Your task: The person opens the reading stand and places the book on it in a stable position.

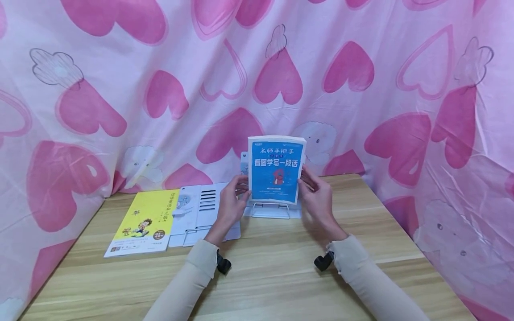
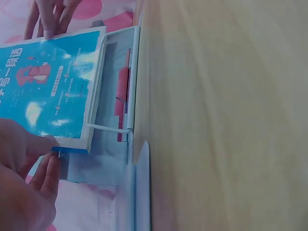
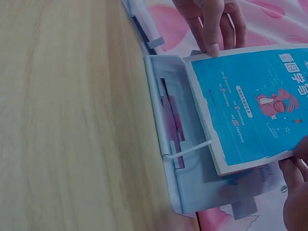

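A book with a blue cover [image 1: 277,169] rests upright, leaning slightly back, on a pale bookstand [image 1: 271,211]. My left hand [image 1: 233,200] holds the book's left edge, thumb on the front and fingers behind. On the opposite edge, my right hand [image 1: 318,198] grips the book in the same way. In the left wrist view a wire prop [image 2: 110,128] of the stand crosses in front of the book's lower edge. From the right wrist, the stand's back plate [image 3: 226,195] shows behind the book; the cover hides most of it.
Left of the hands is a second pale bookstand [image 1: 206,205] with slots and a wire prop. Beside it, a yellow book [image 1: 146,218] overlaps its left side. A pink heart-patterned curtain [image 1: 277,102] hangs behind the wooden table [image 1: 281,276].
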Demonstrator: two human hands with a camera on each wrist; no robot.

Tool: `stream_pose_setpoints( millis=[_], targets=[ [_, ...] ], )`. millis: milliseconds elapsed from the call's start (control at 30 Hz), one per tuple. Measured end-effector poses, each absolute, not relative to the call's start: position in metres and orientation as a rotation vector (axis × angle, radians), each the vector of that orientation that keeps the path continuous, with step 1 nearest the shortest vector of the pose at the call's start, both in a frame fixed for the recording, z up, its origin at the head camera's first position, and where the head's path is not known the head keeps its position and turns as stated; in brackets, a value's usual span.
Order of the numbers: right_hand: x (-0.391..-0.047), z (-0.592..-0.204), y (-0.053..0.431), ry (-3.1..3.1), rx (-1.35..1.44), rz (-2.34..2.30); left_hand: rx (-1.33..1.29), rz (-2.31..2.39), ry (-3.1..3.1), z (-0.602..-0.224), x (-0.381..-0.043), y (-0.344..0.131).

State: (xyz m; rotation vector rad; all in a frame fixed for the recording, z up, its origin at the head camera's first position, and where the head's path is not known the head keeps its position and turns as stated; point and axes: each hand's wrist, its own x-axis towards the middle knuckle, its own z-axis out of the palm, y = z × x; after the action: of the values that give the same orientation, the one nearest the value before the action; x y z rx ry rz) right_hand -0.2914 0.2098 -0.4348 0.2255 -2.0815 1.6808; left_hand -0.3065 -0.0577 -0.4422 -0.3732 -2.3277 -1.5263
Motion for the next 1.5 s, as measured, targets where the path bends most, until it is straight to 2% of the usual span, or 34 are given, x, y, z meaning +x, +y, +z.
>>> stream_pose_setpoints(
  millis=[800,1267,1500],
  targets=[
    [-0.296,-0.452,0.216,-2.345,0.087,1.465,-0.315,-1.309,-2.564,-0.448,-0.309,-0.062],
    [-0.302,-0.447,0.227,-2.495,0.204,1.27,-0.268,-1.286,-2.593,-0.448,-0.307,-0.059],
    [-0.306,-0.448,0.226,-2.451,0.179,1.344,-0.238,-1.274,-2.63,-0.448,-0.308,-0.058]
  ],
)
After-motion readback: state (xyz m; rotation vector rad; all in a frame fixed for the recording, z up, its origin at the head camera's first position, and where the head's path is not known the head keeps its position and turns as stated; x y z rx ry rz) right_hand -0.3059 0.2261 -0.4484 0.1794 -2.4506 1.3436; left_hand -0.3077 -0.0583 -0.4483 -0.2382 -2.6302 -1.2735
